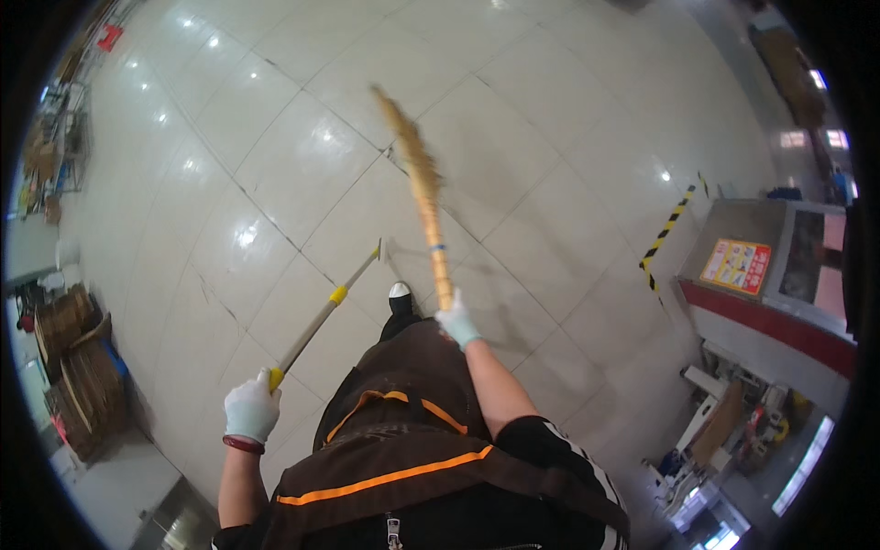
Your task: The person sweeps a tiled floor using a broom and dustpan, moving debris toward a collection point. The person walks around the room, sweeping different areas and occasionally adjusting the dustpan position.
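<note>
My left hand (252, 409), in a white glove with a dark red band at the wrist, is closed round the yellow end of a pole scraper (316, 326). Its grey shaft has a yellow collar midway, and the thin head reaches toward the floor ahead of my foot. In a pale glove, my right hand (458, 320) grips the handle of a straw broom (423, 188). The broom points up and away, a blue band round its handle and its bristle end slightly blurred. Whether the bristles touch the floor I cannot tell.
Glossy tiles (513, 119) cover the floor. To the right stands a grey and red machine (770, 312), with yellow-black floor tape (667, 227) beside it. Stacked cardboard (87, 394) stands at the left. One white-toed shoe (400, 291) shows below my brown apron (403, 412).
</note>
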Motion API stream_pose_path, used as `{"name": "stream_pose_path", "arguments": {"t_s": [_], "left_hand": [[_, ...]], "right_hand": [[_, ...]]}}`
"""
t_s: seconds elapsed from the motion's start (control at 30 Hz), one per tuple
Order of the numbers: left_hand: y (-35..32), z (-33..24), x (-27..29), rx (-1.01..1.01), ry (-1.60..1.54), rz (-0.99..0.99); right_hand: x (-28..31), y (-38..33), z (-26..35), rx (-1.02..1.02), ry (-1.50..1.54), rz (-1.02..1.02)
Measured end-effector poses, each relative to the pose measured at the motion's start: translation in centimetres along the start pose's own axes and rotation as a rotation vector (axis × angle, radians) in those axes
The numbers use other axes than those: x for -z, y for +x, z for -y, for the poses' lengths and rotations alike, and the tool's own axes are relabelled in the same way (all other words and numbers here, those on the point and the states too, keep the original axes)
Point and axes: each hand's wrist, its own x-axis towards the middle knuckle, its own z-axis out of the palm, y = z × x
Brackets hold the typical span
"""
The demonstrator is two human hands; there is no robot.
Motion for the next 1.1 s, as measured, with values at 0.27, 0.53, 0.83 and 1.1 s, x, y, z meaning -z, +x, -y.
{"name": "stream_pose_path", "arguments": {"t_s": [0.27, 0.53, 0.83, 1.1], "left_hand": [[4.7, 1.3, 2.1, -0.185, 0.069, -0.002], [9.3, -6.7, 6.9, -0.298, 0.2, -0.12], [11.1, -23.6, 12.9, -0.236, 0.349, -0.05], [11.3, -33.7, 15.7, -0.187, 0.328, -0.034]], "right_hand": [[13.8, -1.8, -13.7, -0.625, 0.585, -0.462], [22.1, -10.6, -21.9, -1.124, 1.027, -0.264], [31.5, -14.4, -29.3, -1.086, 1.667, -0.549], [53.3, -3.2, -22.9, -0.732, 1.906, -0.753]]}}
